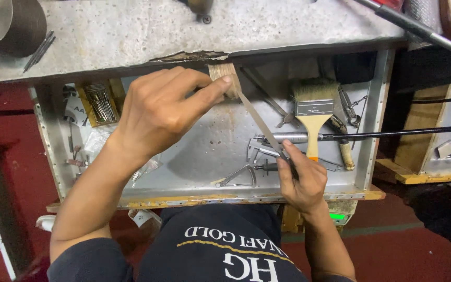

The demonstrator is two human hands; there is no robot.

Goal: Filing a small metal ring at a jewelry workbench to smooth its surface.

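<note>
Wooden block (225, 78) under left hand (157, 112) fingertips; file (259, 122) in right hand (301, 180).

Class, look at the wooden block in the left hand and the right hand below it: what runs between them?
In the head view, a flat metal file runs from the wooden block to the right hand.

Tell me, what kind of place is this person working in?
Most likely a small metalworking or craft workshop. The left hand presses a small wooden block to a worn bench while the right hand works a flat file over an open metal drawer of hand tools and a paintbrush.
</note>
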